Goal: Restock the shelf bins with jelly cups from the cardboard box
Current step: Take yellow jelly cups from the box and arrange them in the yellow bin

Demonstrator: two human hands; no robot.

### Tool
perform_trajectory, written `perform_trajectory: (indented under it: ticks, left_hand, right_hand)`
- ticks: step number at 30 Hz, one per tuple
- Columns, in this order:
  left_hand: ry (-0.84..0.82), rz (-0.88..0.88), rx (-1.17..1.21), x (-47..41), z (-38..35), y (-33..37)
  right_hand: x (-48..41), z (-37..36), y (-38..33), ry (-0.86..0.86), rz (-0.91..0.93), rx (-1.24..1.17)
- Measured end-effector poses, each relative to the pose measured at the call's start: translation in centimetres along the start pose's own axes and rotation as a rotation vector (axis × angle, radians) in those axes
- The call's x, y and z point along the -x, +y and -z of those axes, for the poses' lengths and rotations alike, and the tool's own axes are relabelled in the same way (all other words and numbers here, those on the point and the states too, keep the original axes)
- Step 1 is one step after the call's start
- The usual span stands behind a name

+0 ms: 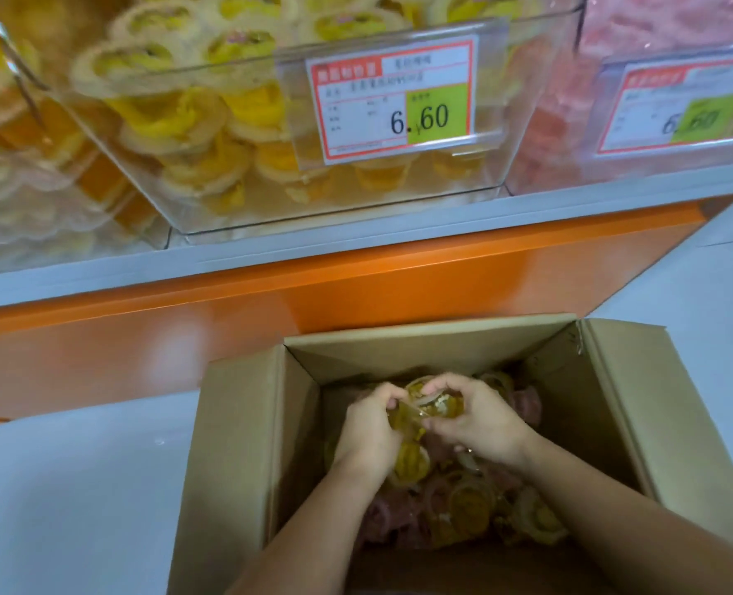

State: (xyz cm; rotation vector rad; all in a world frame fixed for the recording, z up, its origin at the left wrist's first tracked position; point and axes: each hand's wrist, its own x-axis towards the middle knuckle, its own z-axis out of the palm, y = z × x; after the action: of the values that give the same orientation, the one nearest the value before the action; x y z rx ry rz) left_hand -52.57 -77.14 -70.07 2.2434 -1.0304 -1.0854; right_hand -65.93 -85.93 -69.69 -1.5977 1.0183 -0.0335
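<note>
An open cardboard box [244,427] stands on the floor below the shelf, with yellow and pink jelly cups loose in its bottom [467,504]. Both my hands are down inside it. My left hand [369,427] and my right hand [480,418] curl together round a small cluster of yellow jelly cups [433,403] held between them. Above, a clear shelf bin [356,199] holds many yellow jelly cups behind a price tag [392,103] reading 6.60.
A clear bin of pink cups [579,135] stands to the right with its own price tag [678,109], and a bin of orange and pale cups [34,165] to the left. An orange shelf front [356,277] runs just behind the box. White floor [77,487] lies on the left.
</note>
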Motion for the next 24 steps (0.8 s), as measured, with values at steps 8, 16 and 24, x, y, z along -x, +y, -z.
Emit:
perform_trajectory:
  ticks: [8, 16, 24]
  left_hand:
    - [0.109, -0.198, -0.017, 6.2, 5.1, 6.4]
    - [0.330, -0.507, -0.087, 13.6, 13.4, 14.2]
    - [0.555, -0.654, -0.229, 15.5, 23.3, 21.5]
  right_hand:
    - [7.2, 3.2, -6.9, 0.190, 0.198, 0.025]
    - [14.6, 6.3, -17.6, 0.347, 0.471, 0.079]
    - [16.5, 9.2, -28.8, 0.423, 0.655, 0.039]
